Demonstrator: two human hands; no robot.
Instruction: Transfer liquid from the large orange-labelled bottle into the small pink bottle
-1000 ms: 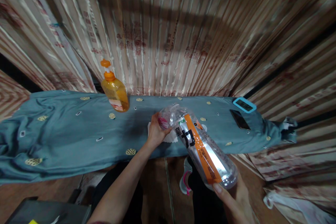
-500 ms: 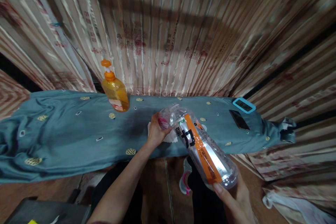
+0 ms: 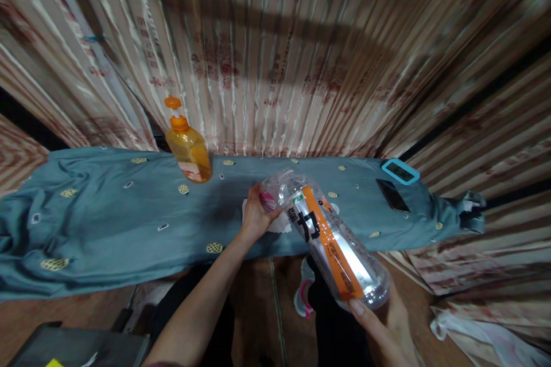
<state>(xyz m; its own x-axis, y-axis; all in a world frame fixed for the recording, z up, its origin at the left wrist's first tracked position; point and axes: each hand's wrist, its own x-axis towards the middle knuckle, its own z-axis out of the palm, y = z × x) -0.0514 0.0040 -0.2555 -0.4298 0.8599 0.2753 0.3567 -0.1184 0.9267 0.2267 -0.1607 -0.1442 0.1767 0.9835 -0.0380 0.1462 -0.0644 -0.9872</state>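
In my right hand (image 3: 381, 324) is a clear plastic bottle (image 3: 333, 243) with an orange and silver label, gripped near its base. The bottle lies tilted, its neck end toward the upper left. My left hand (image 3: 257, 215) is closed around a clear plastic cup (image 3: 270, 190) with a pink mark. Bottle mouth and cup meet there; whether liquid flows between them I cannot tell. Under the cup and bottle a piece of white paper (image 3: 280, 225) rests on the cloth.
A green-blue patterned cloth (image 3: 129, 206) covers the narrow table. An orange pump bottle (image 3: 189, 152) stands at the back left. At right lie a phone (image 3: 392, 195) and a blue-framed digital clock (image 3: 400, 171). Striped curtains (image 3: 267, 57) hang behind.
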